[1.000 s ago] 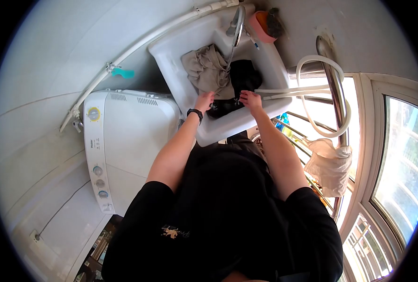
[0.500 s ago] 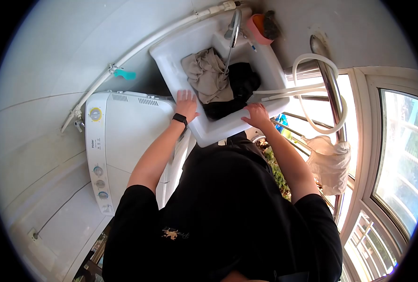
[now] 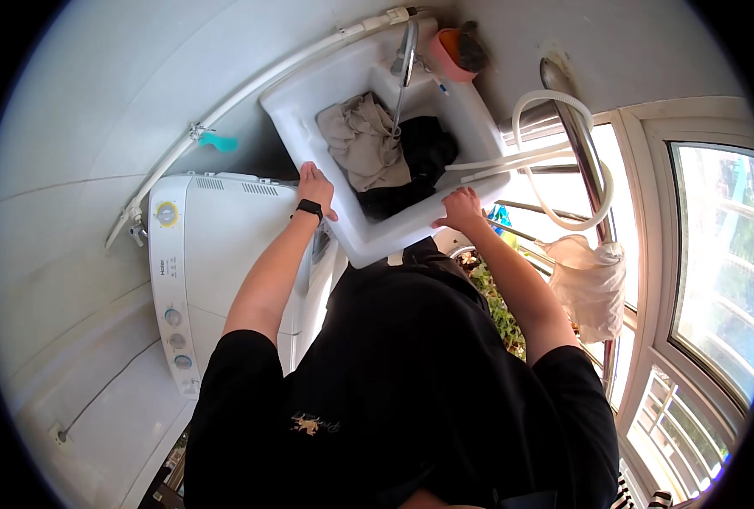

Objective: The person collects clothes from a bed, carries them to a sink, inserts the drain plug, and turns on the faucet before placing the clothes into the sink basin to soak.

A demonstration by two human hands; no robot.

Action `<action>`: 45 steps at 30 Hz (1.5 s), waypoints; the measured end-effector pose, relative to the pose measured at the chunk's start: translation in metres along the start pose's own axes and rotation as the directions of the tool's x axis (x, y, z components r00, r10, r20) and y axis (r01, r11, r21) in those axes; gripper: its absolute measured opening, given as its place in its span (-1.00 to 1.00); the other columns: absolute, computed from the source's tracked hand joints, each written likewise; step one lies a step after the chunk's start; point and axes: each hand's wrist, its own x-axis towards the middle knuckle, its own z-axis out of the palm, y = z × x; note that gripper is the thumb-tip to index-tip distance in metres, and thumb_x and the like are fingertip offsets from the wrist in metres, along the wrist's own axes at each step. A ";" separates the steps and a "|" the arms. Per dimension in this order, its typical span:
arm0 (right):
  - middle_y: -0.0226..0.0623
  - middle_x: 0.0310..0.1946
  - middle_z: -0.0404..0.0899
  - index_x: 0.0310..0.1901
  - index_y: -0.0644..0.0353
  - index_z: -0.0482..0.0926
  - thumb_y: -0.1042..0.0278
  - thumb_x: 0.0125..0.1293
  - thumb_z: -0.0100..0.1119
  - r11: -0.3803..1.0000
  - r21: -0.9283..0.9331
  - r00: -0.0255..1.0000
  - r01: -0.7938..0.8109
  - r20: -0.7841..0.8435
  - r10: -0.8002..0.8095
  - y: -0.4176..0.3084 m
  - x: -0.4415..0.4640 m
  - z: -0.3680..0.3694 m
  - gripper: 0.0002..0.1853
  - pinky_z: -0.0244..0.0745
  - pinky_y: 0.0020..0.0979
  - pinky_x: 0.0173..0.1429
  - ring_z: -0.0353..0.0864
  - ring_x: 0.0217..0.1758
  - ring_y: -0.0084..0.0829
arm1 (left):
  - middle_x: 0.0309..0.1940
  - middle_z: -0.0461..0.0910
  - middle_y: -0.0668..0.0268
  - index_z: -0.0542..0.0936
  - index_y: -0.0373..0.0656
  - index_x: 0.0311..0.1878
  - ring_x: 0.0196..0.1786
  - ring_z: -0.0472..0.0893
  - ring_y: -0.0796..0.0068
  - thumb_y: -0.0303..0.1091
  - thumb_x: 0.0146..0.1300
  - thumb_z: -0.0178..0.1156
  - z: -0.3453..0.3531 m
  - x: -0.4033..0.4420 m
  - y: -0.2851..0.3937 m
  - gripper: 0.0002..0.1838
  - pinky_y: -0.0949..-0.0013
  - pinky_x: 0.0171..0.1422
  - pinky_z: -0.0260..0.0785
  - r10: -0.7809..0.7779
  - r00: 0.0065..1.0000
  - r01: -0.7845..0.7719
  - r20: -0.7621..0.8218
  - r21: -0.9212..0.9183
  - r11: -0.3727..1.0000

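A white sink (image 3: 398,242) holds a crumpled grey-beige cloth garment (image 3: 361,140) and a dark garment (image 3: 428,153). Water runs from the chrome faucet (image 3: 409,55) down onto the clothes. On the sink's left rim, my left hand (image 3: 315,188), with a black watch at the wrist, has its fingers over the edge and its thumb toward the inside. My right hand (image 3: 462,209) grips the front right rim, thumb set apart from the fingers. Neither hand touches the clothes.
A white washing machine (image 3: 232,246) stands left of the sink. White hoses (image 3: 521,161) reach over the sink's right edge from a metal rail (image 3: 585,153). A pink container (image 3: 451,58) sits at the back corner. A pale cloth bag (image 3: 587,284) hangs by the window.
My left hand, flatter and reaching into the sink side before, now sits farther out around the left rim. The right hand stays on its rim. The whole view has shifted slightly.
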 end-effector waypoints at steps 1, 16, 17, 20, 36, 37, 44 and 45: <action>-0.24 -0.03 0.73 -0.08 0.12 0.76 -0.44 -0.17 0.50 1.000 0.002 1.000 -0.002 -0.012 0.002 0.000 -0.001 0.001 -0.22 0.22 -0.09 0.54 0.53 0.29 -0.22 | 0.46 0.20 -0.37 0.31 -0.62 0.38 0.59 0.13 -0.20 0.34 -0.39 0.61 0.003 0.002 -0.001 0.41 -0.07 0.70 -0.25 0.010 1.000 -0.010 -0.005 -0.014 1.000; -0.20 -0.06 0.74 -0.04 0.10 0.75 -0.40 -0.12 0.51 1.000 -0.018 0.997 -0.026 0.074 0.027 -0.005 0.001 0.000 -0.24 0.17 0.05 0.55 0.59 0.26 -0.22 | 0.46 0.18 -0.39 0.31 -0.61 0.38 0.60 0.15 -0.16 0.31 -0.39 0.63 0.005 0.002 -0.003 0.39 0.06 0.71 -0.18 0.024 1.000 -0.025 -0.014 -0.061 0.998; -0.20 -0.04 0.73 -0.05 0.08 0.75 -0.41 -0.11 0.49 1.000 -0.016 0.996 -0.020 0.082 0.021 -0.005 0.002 0.001 -0.25 0.18 0.02 0.55 0.59 0.26 -0.22 | 0.44 0.23 -0.37 0.34 -0.60 0.36 0.59 0.17 -0.15 0.31 -0.39 0.63 0.006 0.002 -0.004 0.37 0.06 0.71 -0.17 0.022 0.999 -0.023 -0.033 -0.054 0.998; -0.25 -0.07 0.73 -0.10 0.03 0.76 -0.49 -0.11 0.44 1.000 -0.024 0.997 -0.010 0.079 0.012 -0.003 0.004 0.003 -0.25 0.33 -0.08 0.44 0.64 0.19 -0.23 | 0.29 0.46 -0.23 0.48 -0.52 0.26 0.52 0.28 -0.12 0.36 -0.40 0.59 0.020 0.009 -0.008 0.27 0.06 0.69 -0.12 0.074 0.996 -0.075 -0.043 -0.022 0.997; -0.42 -0.01 0.71 -0.02 -0.08 0.76 -0.36 -0.12 0.55 0.998 0.021 0.986 -0.065 0.155 0.061 -0.013 0.002 -0.005 -0.32 0.33 -0.03 0.26 0.61 0.21 -0.25 | 0.45 0.27 -0.28 0.32 -0.56 0.39 0.60 0.12 -0.09 0.49 -0.44 0.55 0.026 0.013 -0.009 0.47 0.09 0.72 -0.20 0.058 0.996 -0.061 -0.065 -0.043 0.997; -0.42 -0.01 0.71 -0.01 -0.08 0.75 -0.36 -0.11 0.54 0.998 0.021 0.988 -0.060 0.144 0.056 -0.012 0.001 -0.007 -0.32 0.33 -0.03 0.27 0.61 0.21 -0.25 | 0.45 0.25 -0.30 0.31 -0.55 0.40 0.60 0.13 -0.10 0.47 -0.47 0.57 0.025 0.014 -0.009 0.48 0.10 0.71 -0.18 0.052 0.996 -0.056 -0.069 -0.056 0.997; -0.43 -0.09 0.73 -0.07 -0.11 0.76 -0.38 -0.10 0.51 0.997 0.027 0.993 -0.066 0.103 0.063 -0.011 -0.003 -0.001 -0.36 0.29 -0.09 0.29 0.59 0.19 -0.28 | 0.47 0.20 -0.33 0.33 -0.54 0.39 0.61 0.11 -0.12 0.47 -0.50 0.58 0.026 0.015 -0.011 0.48 0.12 0.71 -0.16 0.047 0.997 -0.051 -0.059 -0.062 0.997; -0.43 -0.09 0.73 -0.07 -0.11 0.76 -0.38 -0.10 0.51 0.998 0.028 0.992 -0.065 0.106 0.062 -0.011 -0.004 -0.002 -0.36 0.29 -0.09 0.29 0.59 0.19 -0.28 | 0.47 0.20 -0.33 0.33 -0.54 0.39 0.61 0.11 -0.12 0.47 -0.50 0.57 0.025 0.014 -0.011 0.48 0.12 0.71 -0.16 0.048 0.997 -0.052 -0.061 -0.069 0.996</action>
